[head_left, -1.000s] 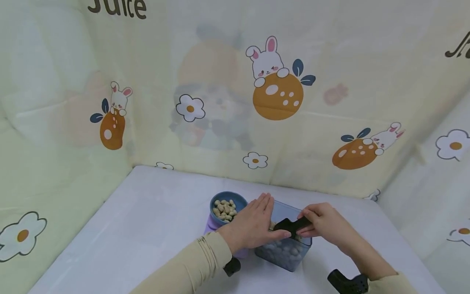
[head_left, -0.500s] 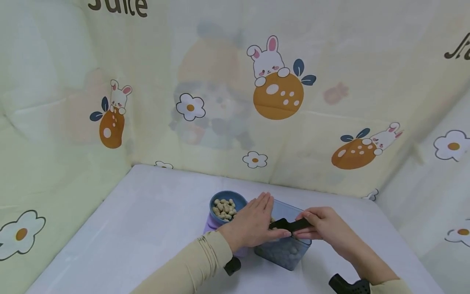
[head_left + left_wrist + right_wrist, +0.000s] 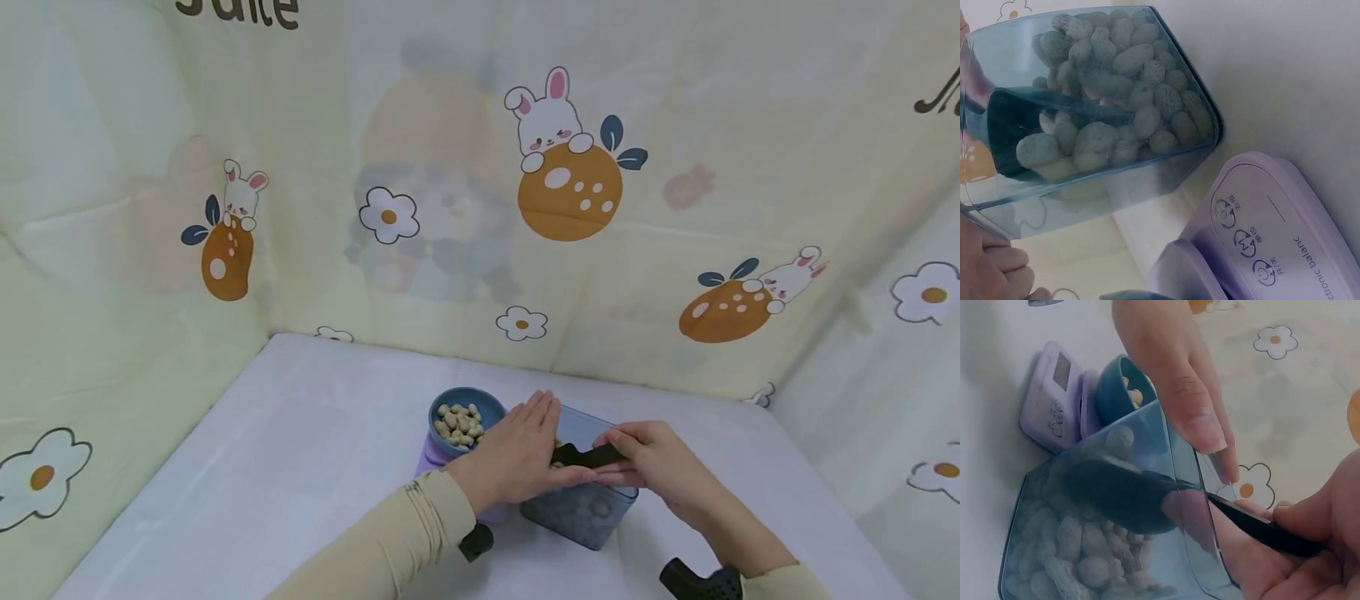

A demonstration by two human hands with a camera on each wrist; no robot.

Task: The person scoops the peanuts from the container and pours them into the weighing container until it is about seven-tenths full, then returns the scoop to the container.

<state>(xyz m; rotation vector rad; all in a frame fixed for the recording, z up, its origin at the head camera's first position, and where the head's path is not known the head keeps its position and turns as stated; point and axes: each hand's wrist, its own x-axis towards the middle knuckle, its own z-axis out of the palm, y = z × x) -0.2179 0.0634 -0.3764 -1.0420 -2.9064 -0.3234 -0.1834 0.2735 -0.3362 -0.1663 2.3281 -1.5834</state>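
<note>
A clear bluish plastic box (image 3: 564,521) holds several peanuts in their shells (image 3: 1135,59). My right hand (image 3: 648,458) grips the handle of a black scoop (image 3: 592,456) over the box's rim. The scoop's blade (image 3: 1116,497) lies inside the box among the peanuts; in the left wrist view a few peanuts sit in it. My left hand (image 3: 517,454) rests at the left side of the box's rim, fingers straight and thumb stretched toward the scoop handle. Left of this hand stands a blue bowl (image 3: 435,421) with peanuts in it.
The bowl sits on a lilac electronic scale (image 3: 1285,219), partly hidden by my left arm in the head view. A white table (image 3: 300,450) lies below. A curtain (image 3: 450,125) printed with rabbits and flowers hangs behind and along the sides.
My right hand has moved slightly left, and the scoop handle has come to lie flatter over the rim. My left hand, the box and the bowl stay in place.
</note>
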